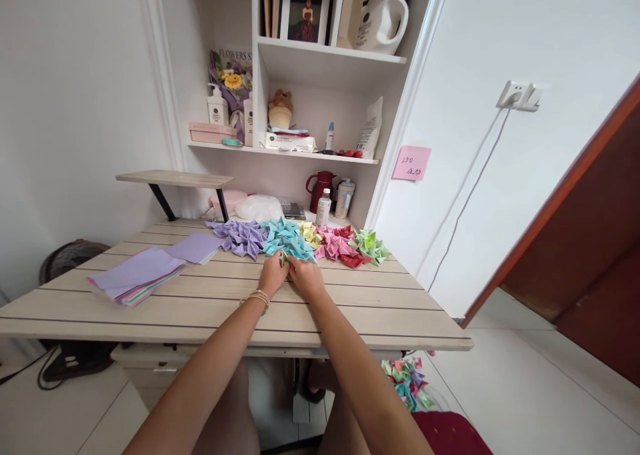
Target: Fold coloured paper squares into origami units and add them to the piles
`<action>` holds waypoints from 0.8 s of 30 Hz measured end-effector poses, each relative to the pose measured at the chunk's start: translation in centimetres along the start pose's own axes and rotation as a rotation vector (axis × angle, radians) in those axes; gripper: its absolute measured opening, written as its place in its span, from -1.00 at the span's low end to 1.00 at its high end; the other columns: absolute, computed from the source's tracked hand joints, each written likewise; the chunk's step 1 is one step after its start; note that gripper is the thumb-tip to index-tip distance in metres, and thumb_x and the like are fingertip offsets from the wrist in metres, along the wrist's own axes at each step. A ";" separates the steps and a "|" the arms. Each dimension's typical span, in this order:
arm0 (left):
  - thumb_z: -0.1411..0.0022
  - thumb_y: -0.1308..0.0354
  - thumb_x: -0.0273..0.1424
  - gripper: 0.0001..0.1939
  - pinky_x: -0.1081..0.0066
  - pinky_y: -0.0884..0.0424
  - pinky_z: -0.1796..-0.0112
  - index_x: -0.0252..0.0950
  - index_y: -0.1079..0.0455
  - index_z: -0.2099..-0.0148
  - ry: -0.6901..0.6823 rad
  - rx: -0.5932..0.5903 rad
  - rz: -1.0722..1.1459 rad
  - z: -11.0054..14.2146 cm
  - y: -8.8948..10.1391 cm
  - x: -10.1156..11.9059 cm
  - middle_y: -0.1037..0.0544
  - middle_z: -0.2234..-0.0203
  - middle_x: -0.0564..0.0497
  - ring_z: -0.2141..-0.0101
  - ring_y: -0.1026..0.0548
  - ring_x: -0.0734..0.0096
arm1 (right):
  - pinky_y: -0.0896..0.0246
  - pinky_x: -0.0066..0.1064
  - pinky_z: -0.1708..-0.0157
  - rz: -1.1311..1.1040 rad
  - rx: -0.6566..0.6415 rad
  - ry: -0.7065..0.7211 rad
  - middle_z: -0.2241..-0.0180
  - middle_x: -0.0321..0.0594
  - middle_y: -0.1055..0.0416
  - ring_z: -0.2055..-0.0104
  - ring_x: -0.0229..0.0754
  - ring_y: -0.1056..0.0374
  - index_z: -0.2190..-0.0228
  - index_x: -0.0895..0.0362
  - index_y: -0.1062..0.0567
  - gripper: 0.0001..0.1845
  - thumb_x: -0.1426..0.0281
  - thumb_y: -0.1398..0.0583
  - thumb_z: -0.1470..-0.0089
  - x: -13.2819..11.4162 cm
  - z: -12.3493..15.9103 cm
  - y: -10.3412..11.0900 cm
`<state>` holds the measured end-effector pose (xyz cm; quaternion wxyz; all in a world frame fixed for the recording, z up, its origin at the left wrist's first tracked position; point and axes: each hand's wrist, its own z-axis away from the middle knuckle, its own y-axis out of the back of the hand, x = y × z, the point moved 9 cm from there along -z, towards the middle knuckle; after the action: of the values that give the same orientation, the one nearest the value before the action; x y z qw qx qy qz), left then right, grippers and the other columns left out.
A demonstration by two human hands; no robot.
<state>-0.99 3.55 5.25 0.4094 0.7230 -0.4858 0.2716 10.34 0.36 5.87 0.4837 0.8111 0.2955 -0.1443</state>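
Both hands meet over the middle of the table, their fingers closed around a small folded piece of green paper (285, 259). My left hand (273, 274) grips it from the left, and my right hand (305, 276) pinches it from the right. Most of the paper is hidden by the fingers. Just beyond them lie folded paper pieces in heaps: blue ones (287, 236), purple ones (243, 238), yellow ones (310, 234), pink ones (336, 243), red ones (355, 261) and green ones (370, 243).
Stacked coloured sheets (140, 272) and a smaller purple stack (196, 247) lie at left on the wooden table (200, 308). Behind stand a bottle (323, 207), a tumbler (345, 198) and a red jug (320, 190). More folded pieces (407, 380) sit on the floor at right.
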 end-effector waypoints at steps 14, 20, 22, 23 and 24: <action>0.07 -0.26 -0.19 -0.69 0.29 -0.46 0.36 -0.33 -0.55 0.34 0.056 -0.134 0.475 -0.6 -1.1 0.1 -0.60 0.45 -0.05 0.43 -0.51 0.28 | -0.37 -0.35 0.35 -0.923 0.052 -0.224 0.39 -0.17 -0.51 0.37 -0.17 -0.43 0.34 0.19 -0.54 -0.65 0.20 -0.23 0.15 5.6 -1.3 -0.1; 0.02 -0.21 -0.19 -0.67 0.37 -0.44 0.39 -0.38 -0.51 0.32 0.087 -0.079 0.536 -1.1 -0.6 -1.0 -0.58 0.48 -0.05 0.45 -0.51 0.34 | -0.39 -0.33 0.33 -1.089 -0.006 -0.225 0.44 -0.14 -0.50 0.40 -0.17 -0.43 0.47 0.22 -0.53 -0.62 0.17 -0.34 0.29 5.1 -1.3 -0.9; 0.02 -0.22 -0.24 -0.70 0.40 -0.43 0.42 -0.36 -0.49 0.29 0.092 -0.078 0.531 -1.1 -0.7 -1.2 -0.57 0.52 -0.02 0.47 -0.50 0.36 | -0.38 -0.33 0.38 -1.084 0.022 -0.232 0.50 -0.17 -0.49 0.46 -0.20 -0.41 0.46 0.21 -0.52 -0.59 0.14 -0.33 0.29 5.3 -1.4 -0.8; 0.02 -0.22 -0.27 -0.73 0.41 -0.42 0.43 -0.35 -0.48 0.28 0.094 -0.079 0.526 -1.1 -0.8 -1.3 -0.56 0.53 -0.01 0.49 -0.50 0.37 | -0.38 -0.34 0.41 -1.074 0.042 -0.236 0.53 -0.20 -0.48 0.50 -0.21 -0.39 0.44 0.21 -0.51 -0.57 0.12 -0.33 0.30 5.5 -1.5 -0.7; 0.03 -0.22 -0.30 -0.76 0.42 -0.41 0.44 -0.34 -0.47 0.30 0.096 -0.082 0.519 -1.1 -0.9 -1.4 -0.55 0.54 0.00 0.50 -0.50 0.38 | -0.37 -0.34 0.43 -1.059 0.062 -0.237 0.56 -0.23 -0.47 0.52 -0.22 -0.38 0.43 0.20 -0.50 -0.55 0.11 -0.33 0.31 5.6 -1.5 -0.6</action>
<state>-0.73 5.32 4.44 0.3774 0.5434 -0.6455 0.3816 14.29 3.80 3.26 0.3509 0.5432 0.6027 -0.4675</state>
